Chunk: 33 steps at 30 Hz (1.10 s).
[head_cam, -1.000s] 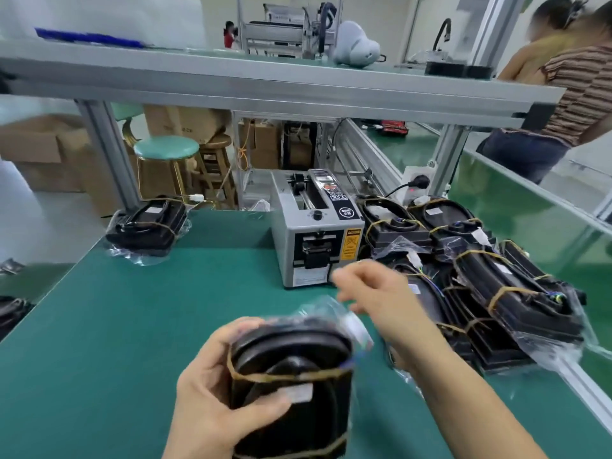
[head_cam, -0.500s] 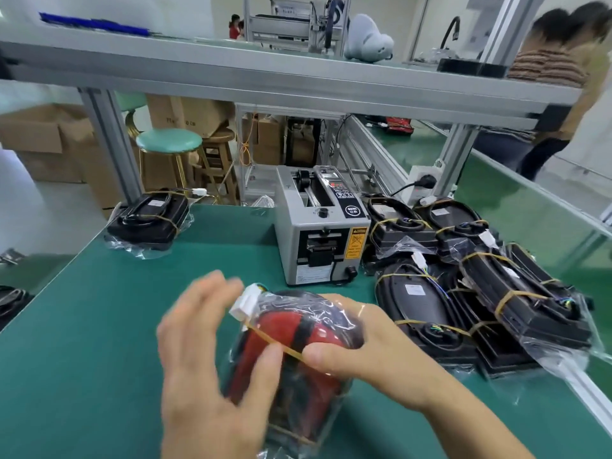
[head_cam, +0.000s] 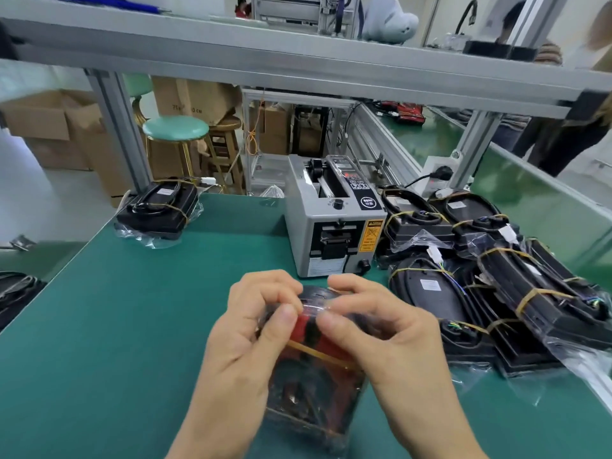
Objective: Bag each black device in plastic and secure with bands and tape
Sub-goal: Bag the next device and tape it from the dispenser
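The left hand (head_cam: 251,329) and right hand (head_cam: 374,329) are both curling round the top of a bagged device (head_cam: 314,376), which is standing on end on the green mat (head_cam: 116,326) right in front of the person. The thumbs and forefingers of both hands are pinching the plastic and a strip of clear tape (head_cam: 318,306) across the folded bag mouth, probably to press the flap down so it is staying closed. A rubber band (head_cam: 318,352) is already crossing the device below the fingers, holding the bag tight to the body, so this seems to be the taping step, late in this unit's wrap. The tape dispenser (head_cam: 334,220) is sitting just behind the hands, near enough for pulling strips without a stretch. To the right, a pile (head_cam: 480,276) of banded, bagged devices is lying against the dispenser, likely the finished stock. Another bagged unit (head_cam: 159,207) is resting well apart at the far left corner of the mat
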### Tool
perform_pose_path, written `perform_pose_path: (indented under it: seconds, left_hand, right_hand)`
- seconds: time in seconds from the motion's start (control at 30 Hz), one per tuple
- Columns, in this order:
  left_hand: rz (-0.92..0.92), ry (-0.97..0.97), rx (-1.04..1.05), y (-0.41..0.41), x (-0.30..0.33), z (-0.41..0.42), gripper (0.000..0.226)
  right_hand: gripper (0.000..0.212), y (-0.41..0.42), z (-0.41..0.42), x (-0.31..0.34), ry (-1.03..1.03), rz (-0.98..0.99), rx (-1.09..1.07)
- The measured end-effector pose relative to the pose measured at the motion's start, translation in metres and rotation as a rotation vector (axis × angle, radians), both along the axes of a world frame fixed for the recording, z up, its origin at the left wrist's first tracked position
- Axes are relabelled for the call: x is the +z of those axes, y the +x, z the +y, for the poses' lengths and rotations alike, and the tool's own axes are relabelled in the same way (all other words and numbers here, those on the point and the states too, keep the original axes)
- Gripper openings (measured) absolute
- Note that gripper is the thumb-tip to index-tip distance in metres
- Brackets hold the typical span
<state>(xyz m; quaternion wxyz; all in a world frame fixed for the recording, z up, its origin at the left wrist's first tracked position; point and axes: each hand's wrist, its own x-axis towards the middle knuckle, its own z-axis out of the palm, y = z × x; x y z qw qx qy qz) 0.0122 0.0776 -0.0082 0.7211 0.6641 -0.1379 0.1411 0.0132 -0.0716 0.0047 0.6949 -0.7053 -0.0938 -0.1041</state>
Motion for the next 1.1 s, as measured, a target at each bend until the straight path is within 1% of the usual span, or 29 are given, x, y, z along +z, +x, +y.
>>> perform_pose_path:
  seconds: [0.07, 0.1, 0.17, 0.2, 0.23, 0.27, 0.3, 0.33, 0.37, 0.4, 0.43, 0.47, 0.5, 0.53, 0.6, 0.67, 0.77, 0.83, 1.0, 1.1]
  left_hand:
    - [0.012, 0.019, -0.057, -0.003, -0.002, 0.004, 0.012]
    - [0.011, 0.032, -0.079, -0.003, -0.001, 0.006, 0.014]
    - [0.022, -0.002, -0.076, -0.002, 0.002, 0.010, 0.027]
    - [0.037, -0.016, -0.055, 0.000, 0.003, 0.011, 0.035]
    - [0.043, 0.005, -0.012, 0.002, 0.007, 0.011, 0.035]
    - [0.039, 0.073, 0.038, 0.004, 0.009, 0.011, 0.029]
    - [0.036, 0.175, 0.058, 0.007, 0.010, 0.012, 0.029]
    - [0.029, 0.298, 0.046, 0.009, 0.011, 0.014, 0.043]
    - [0.015, 0.415, -0.002, 0.012, 0.011, 0.016, 0.056]
    - [0.004, 0.520, -0.052, 0.016, 0.011, 0.020, 0.064]
    - [-0.001, 0.581, -0.109, 0.020, 0.012, 0.023, 0.067]
    - [0.004, 0.594, -0.157, 0.023, 0.013, 0.026, 0.068]
    - [0.022, 0.568, -0.180, 0.026, 0.014, 0.029, 0.069]
    - [0.035, 0.536, -0.177, 0.028, 0.015, 0.031, 0.070]
    - [0.021, 0.501, -0.098, 0.030, 0.014, 0.036, 0.067]
    - [-0.016, 0.456, 0.021, 0.029, 0.011, 0.038, 0.063]
    - [-0.009, 0.409, 0.139, 0.026, 0.006, 0.035, 0.062]
    - [0.004, 0.399, 0.163, 0.025, 0.005, 0.030, 0.062]
    - [0.008, 0.377, 0.173, 0.025, 0.004, 0.029, 0.061]
    - [0.010, 0.356, 0.170, 0.026, 0.004, 0.028, 0.062]
  right_hand:
    - [0.014, -0.001, 0.000, -0.004, 0.007, -0.074, -0.008]
    - [0.012, -0.001, 0.002, -0.007, -0.001, -0.142, -0.015]
    - [0.013, 0.000, 0.003, -0.015, -0.140, -0.382, -0.060]
    - [0.019, 0.003, 0.003, -0.021, -0.246, -0.518, -0.083]
    - [0.024, 0.004, 0.001, -0.026, -0.341, -0.629, -0.089]
    - [0.022, 0.004, -0.003, -0.031, -0.430, -0.701, -0.060]
    - [0.014, 0.002, -0.008, -0.035, -0.510, -0.736, -0.022]
    - [0.015, 0.002, -0.013, -0.038, -0.597, -0.753, 0.002]
    - [0.021, -0.003, -0.022, -0.041, -0.679, -0.754, 0.013]
    - [0.024, 0.000, -0.023, -0.043, -0.721, -0.743, 0.026]
    - [0.027, 0.001, -0.023, -0.042, -0.711, -0.700, 0.039]
    - [0.030, 0.005, -0.019, -0.038, -0.659, -0.605, 0.073]
    - [0.032, 0.010, -0.016, -0.032, -0.551, -0.464, 0.102]
    - [0.029, 0.017, -0.015, -0.026, -0.413, -0.343, 0.096]
    - [0.012, 0.031, -0.019, -0.021, -0.173, -0.261, -0.036]
    - [0.007, 0.053, -0.026, -0.021, -0.030, -0.021, -0.199]
    - [0.017, 0.095, -0.026, -0.031, 0.012, 0.303, -0.335]
    - [0.016, 0.118, -0.020, -0.032, 0.063, 0.384, -0.376]
    - [0.003, 0.146, -0.013, -0.034, 0.199, 0.469, -0.449]
    - [0.004, 0.149, -0.011, -0.033, 0.193, 0.483, -0.467]
